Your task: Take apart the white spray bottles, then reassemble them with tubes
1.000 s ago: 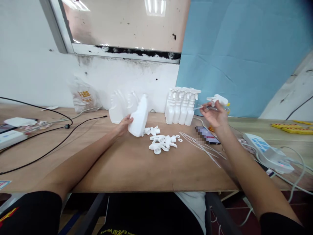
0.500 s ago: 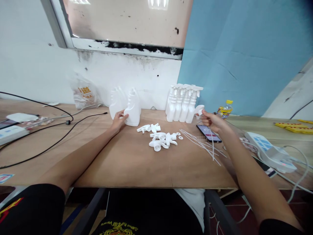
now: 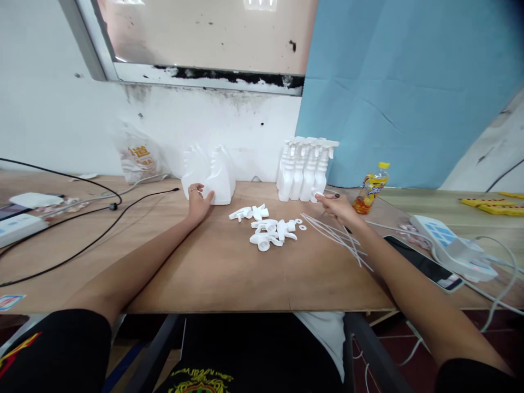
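Observation:
My left hand (image 3: pixel 200 202) is closed on the base of a white plastic bottle (image 3: pixel 222 183). Its thumb lies on the bottle's front, and other fingers reach between this bottle and the white bottles (image 3: pixel 194 169) on its left. At the right, my right hand (image 3: pixel 338 208) pinches a white trigger sprayer head (image 3: pixel 317 195), mostly hidden by the fingers, low beside a row of bottles topped with sprayers (image 3: pixel 305 172). Between the hands lies a loose pile of white trigger sprayer heads (image 3: pixel 266 238). Small white washers (image 3: pixel 303 227) and thin white tubes (image 3: pixel 327 234) lie right of it.
A drink bottle with a yellow cap (image 3: pixel 370 191) stands beyond my right hand. Farther right lie a phone (image 3: pixel 421 262), a power strip (image 3: pixel 454 251) and yellow packets (image 3: pixel 501 207). Black cables (image 3: pixel 73 240) and a plastic bag (image 3: pixel 141 155) are on the left.
My right hand has moved left and slightly down with the sprayer head, up to the row of bottles. My left hand stays at the bottle.

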A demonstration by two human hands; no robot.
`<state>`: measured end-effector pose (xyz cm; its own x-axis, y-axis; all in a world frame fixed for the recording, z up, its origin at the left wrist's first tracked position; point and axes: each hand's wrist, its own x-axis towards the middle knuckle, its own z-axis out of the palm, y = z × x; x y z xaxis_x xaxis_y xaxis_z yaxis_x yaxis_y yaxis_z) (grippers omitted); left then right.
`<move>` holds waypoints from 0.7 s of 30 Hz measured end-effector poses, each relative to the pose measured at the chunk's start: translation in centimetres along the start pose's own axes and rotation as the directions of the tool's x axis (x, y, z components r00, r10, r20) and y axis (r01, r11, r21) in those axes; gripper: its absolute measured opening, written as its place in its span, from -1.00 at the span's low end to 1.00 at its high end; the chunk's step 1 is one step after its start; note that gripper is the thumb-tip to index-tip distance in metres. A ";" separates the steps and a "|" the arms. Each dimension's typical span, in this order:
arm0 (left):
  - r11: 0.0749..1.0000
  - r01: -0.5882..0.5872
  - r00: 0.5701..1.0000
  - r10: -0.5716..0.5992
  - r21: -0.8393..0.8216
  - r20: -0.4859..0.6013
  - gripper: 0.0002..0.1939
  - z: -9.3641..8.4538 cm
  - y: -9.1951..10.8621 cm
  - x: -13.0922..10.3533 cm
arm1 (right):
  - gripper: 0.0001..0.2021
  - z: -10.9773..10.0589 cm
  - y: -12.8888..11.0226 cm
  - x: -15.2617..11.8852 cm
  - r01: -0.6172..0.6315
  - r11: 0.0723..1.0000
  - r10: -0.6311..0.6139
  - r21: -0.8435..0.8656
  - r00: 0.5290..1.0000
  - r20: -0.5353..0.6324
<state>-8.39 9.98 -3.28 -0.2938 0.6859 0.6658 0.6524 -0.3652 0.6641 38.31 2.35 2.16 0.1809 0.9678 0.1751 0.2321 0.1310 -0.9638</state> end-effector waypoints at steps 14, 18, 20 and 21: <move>0.966 -0.146 0.937 0.066 0.214 0.343 -0.83 0.2 1.0 -0.7 | -0.48 0.6 1.7 0.6 0.096 0.994 -0.092 0.058 0.993 -0.075; 0.943 -0.167 0.925 0.049 0.289 0.376 -0.76 0.2 1.4 -1.0 | -0.50 0.7 2.4 1.2 0.205 0.979 -0.206 -0.014 0.972 -0.114; 0.925 -0.213 0.913 0.073 0.316 0.402 -0.74 0.2 1.8 -1.2 | -0.51 0.5 2.8 1.7 0.258 0.962 -0.269 -0.092 0.953 -0.140; 0.915 -0.243 0.903 0.092 0.322 0.420 -0.74 0.3 1.9 -1.4 | -0.51 0.4 3.1 1.9 0.282 0.950 -0.300 -0.134 0.943 -0.145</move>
<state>-6.51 8.55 -3.01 0.0885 0.8499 0.5195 0.8933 -0.2985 0.3361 38.98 4.67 -0.53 0.2392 0.8423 0.4831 0.3993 0.3682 -0.8397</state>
